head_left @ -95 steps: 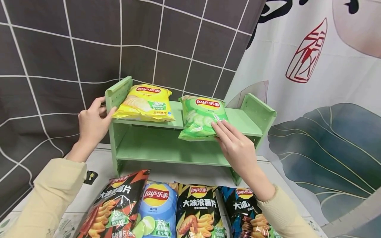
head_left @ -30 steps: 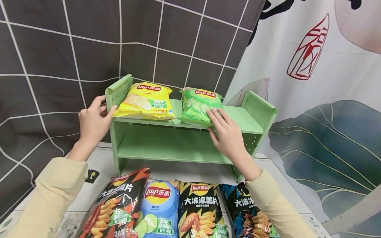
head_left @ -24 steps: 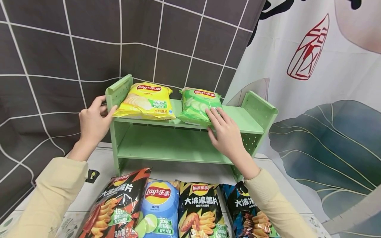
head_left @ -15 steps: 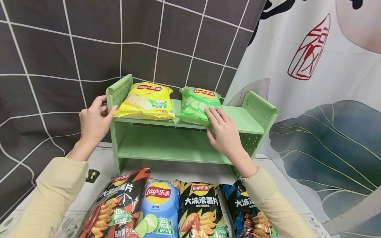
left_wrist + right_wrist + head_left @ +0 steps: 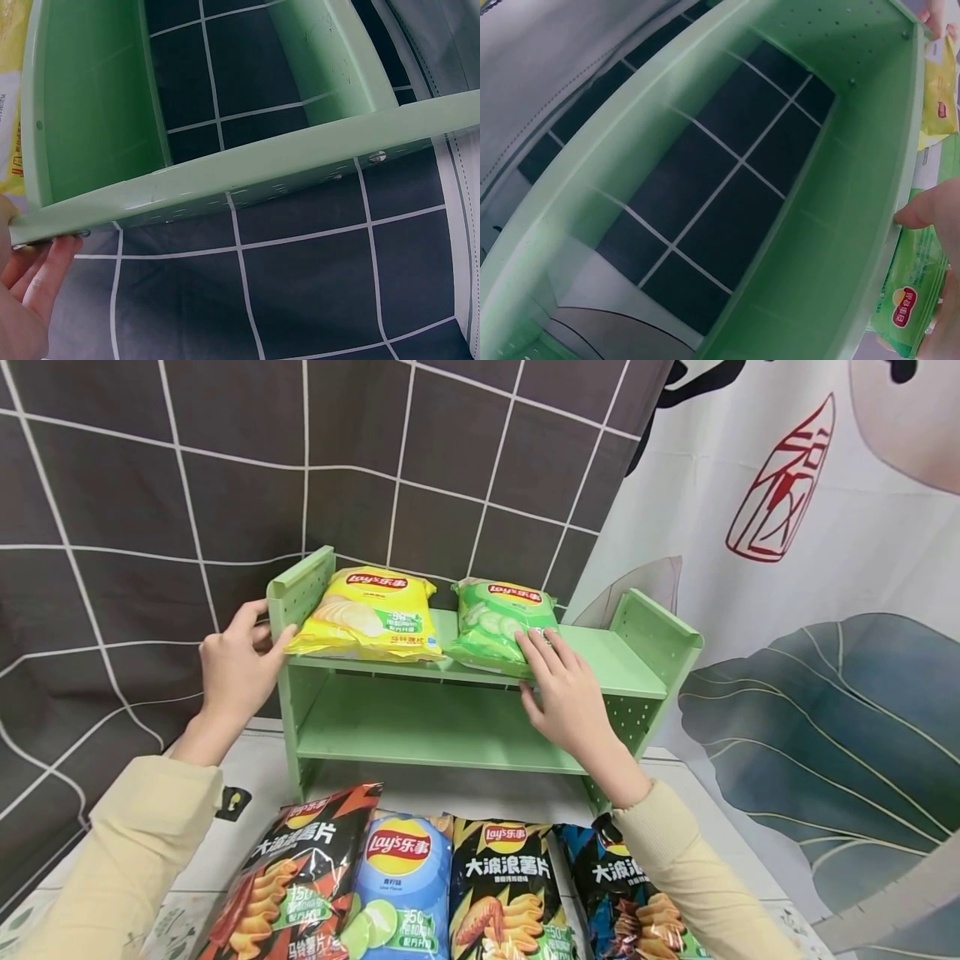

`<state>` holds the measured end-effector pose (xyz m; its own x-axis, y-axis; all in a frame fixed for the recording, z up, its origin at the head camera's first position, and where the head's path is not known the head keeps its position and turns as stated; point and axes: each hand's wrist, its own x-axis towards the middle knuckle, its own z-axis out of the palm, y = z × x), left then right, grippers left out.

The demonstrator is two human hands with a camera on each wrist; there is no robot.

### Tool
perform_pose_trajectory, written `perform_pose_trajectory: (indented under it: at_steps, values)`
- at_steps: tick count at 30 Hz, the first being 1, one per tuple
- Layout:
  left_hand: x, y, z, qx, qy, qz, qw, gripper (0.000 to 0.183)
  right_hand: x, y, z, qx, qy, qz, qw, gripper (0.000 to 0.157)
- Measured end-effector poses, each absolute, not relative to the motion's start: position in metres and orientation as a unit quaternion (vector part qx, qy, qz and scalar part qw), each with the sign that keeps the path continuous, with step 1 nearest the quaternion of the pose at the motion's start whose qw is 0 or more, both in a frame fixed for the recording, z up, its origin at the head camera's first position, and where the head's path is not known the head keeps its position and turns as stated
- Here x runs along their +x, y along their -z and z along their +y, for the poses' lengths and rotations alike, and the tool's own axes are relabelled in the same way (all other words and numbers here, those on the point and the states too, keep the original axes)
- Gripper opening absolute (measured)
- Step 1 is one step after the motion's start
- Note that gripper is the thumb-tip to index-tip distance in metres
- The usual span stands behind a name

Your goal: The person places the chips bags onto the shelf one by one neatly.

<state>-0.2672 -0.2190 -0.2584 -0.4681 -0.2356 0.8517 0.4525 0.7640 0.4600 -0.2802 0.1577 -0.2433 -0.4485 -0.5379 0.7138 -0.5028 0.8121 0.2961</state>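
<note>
In the head view, my left hand grips the left side panel of a green two-tier shelf, thumb in front and fingers behind. The left wrist view shows its fingertips on the panel's outer face. A yellow bag of potato chips lies on the top tier beside that panel. To its right lies a green bag of potato chips, leaning back. My right hand rests straight fingers on its lower right part. In the right wrist view, the thumb touches the shelf's front edge.
In front of the shelf lie a black-and-red chip bag, a blue one, a black-and-yellow one and a black-and-blue one. A dark gridded curtain hangs close behind. A small black tag lies left of the shelf.
Since the earliest frame the green chip bag has moved back onto the top tier, its lower end no longer hanging over the edge. My right hand followed slightly left; the left hand kept its grip.
</note>
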Motion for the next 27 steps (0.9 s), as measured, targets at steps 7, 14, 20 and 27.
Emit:
perform_pose_trajectory:
  at_steps: [7, 14, 20, 27]
  values:
    - [-0.266, 0.258, -0.219, -0.071, 0.334, -0.788, 0.513, 0.035, -0.278, 0.243, 0.158, 0.311, 0.014, -0.85, 0.424, 0.067]
    - [-0.267, 0.258, -0.218, -0.072, 0.333, -0.788, 0.514, 0.035, -0.275, 0.245, 0.162, 0.31, 0.019, -0.862, 0.401, 0.073]
    - [-0.266, 0.258, -0.218, -0.07, 0.333, -0.788, 0.512, 0.035, -0.268, 0.248, 0.17, 0.306, 0.026, -0.866, 0.395, 0.073]
    - [-0.265, 0.258, -0.217, -0.072, 0.332, -0.786, 0.516, 0.035, -0.253, 0.252, 0.185, 0.317, 0.032, -0.854, 0.411, 0.071]
